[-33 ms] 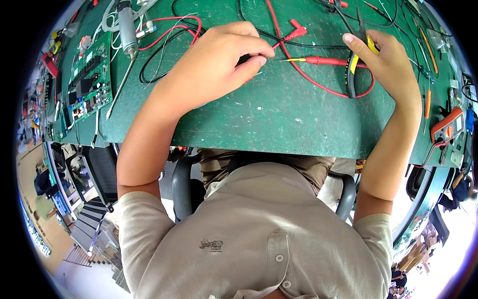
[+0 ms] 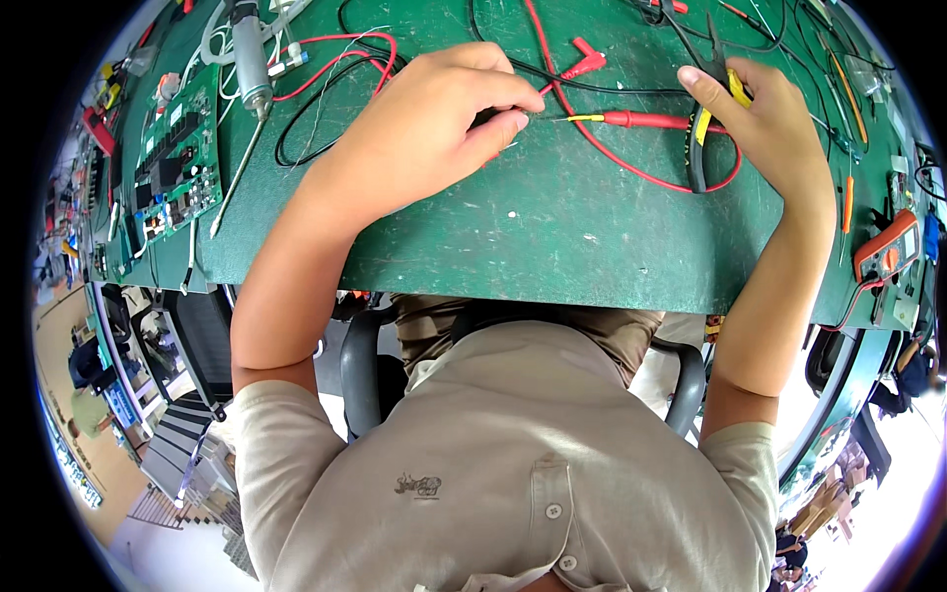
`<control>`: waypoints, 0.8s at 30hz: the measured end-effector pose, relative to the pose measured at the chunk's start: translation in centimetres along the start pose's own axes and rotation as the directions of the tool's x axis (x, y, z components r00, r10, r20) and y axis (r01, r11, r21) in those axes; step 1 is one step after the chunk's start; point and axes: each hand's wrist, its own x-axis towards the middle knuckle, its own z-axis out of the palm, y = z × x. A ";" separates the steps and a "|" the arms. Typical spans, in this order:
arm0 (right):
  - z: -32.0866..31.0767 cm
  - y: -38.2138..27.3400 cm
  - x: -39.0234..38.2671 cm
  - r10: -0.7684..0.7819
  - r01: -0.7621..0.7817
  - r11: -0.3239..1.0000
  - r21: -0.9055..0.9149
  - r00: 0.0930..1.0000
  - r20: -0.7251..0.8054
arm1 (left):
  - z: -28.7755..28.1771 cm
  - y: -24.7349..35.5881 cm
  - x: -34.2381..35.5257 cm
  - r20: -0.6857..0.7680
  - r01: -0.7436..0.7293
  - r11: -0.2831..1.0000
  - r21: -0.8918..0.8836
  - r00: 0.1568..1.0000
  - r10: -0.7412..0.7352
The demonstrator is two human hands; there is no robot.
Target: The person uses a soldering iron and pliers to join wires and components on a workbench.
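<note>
My left hand (image 2: 434, 123) is closed in a pinch above the green table. A dark bit shows between its thumb and forefinger, and a small red and pale end peeks out below; I cannot make out what it is. My right hand (image 2: 779, 123) is wrapped round long-nosed pliers (image 2: 696, 153) with black and yellow handles, their jaws pointing away from me. Between the hands lies a red test probe (image 2: 639, 120) with a yellow collar and thin metal tip aimed at my left hand. A red angled plug (image 2: 589, 61) rests beyond it, among red and black leads.
On the left are a green circuit board (image 2: 178, 163) and a grey tube-shaped tool (image 2: 251, 59) with a long metal nozzle. An orange multimeter (image 2: 888, 247) lies at the right edge, near an orange-handled tool (image 2: 848, 205). The green tabletop (image 2: 552, 242) ends just before my lap.
</note>
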 end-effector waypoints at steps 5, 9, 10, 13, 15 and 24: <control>-0.4 1.1 -0.3 0.024 -0.024 1.000 -0.005 1.000 -0.009 | 0.2 0.4 0.8 0.075 0.038 0.995 0.090 0.996 -0.045; 0.0 1.9 0.0 0.023 -0.023 0.999 -0.033 1.000 -0.014 | 0.6 0.4 1.4 0.085 0.003 0.986 0.168 0.996 -0.017; 0.1 2.1 0.1 0.011 -0.011 1.000 -0.024 1.000 -0.019 | 0.6 0.4 1.5 0.069 -0.027 0.980 0.198 0.998 0.013; 0.2 2.8 0.4 0.003 -0.003 0.999 -0.049 1.000 -0.011 | 1.1 0.5 1.6 0.045 -0.088 0.942 0.325 0.996 0.078; -0.1 3.0 0.4 0.040 -0.036 0.990 -0.135 0.999 0.025 | 1.3 0.3 1.6 0.032 -0.102 0.923 0.370 0.995 0.097; 1.6 -3.7 -1.2 -0.160 0.251 0.853 0.458 0.960 -0.229 | -0.2 0.1 1.0 -0.104 0.141 0.804 -0.578 0.964 -0.244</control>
